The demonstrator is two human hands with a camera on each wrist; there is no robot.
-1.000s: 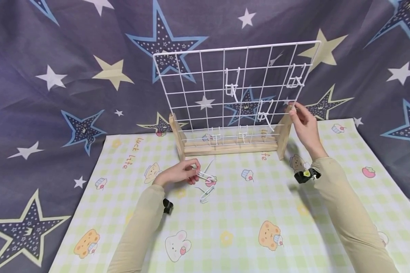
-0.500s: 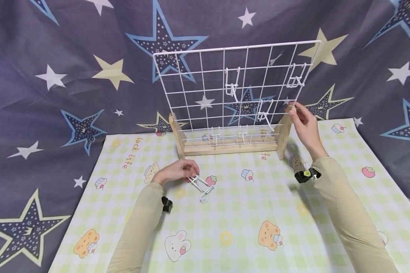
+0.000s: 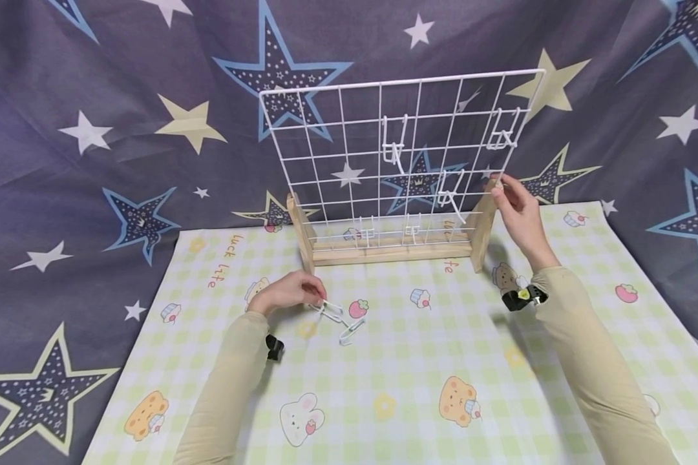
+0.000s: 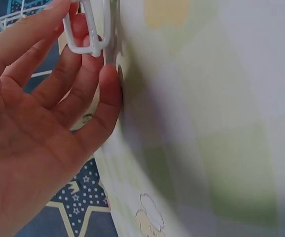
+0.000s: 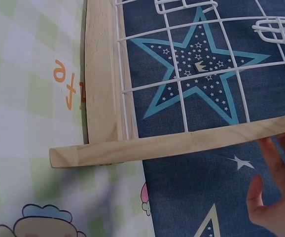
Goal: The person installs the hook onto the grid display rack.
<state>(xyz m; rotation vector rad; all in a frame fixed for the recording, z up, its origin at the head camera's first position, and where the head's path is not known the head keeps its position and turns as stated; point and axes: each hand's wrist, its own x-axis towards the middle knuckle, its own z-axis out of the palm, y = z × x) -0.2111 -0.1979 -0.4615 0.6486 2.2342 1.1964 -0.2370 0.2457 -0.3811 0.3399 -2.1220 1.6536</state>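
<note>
Low over the cloth, my left hand [image 3: 287,292] holds a white wire hook [image 3: 329,311]. In the left wrist view the hook's looped end [image 4: 94,49] shows between thumb and fingers. Another white hook [image 3: 351,330] lies on the cloth just to its right; whether the two touch I cannot tell. My right hand [image 3: 519,216] grips the upper end of the stand's right wooden upright [image 3: 485,226], thumb in front. The white wire grid [image 3: 360,155] stands in this wooden frame. In the right wrist view, part of the hand is cut off at the edge.
Several hooks hang on the grid, including one at upper middle [image 3: 393,152] and one at upper right [image 3: 502,137]. The frame's wooden base bar [image 3: 392,256] rests on the green checked tablecloth [image 3: 384,374]. Behind stands a dark star-patterned curtain [image 3: 151,64].
My left hand has drawn left and slightly down with its hook, which has turned in the fingers. The other hook and my right hand stay in place.
</note>
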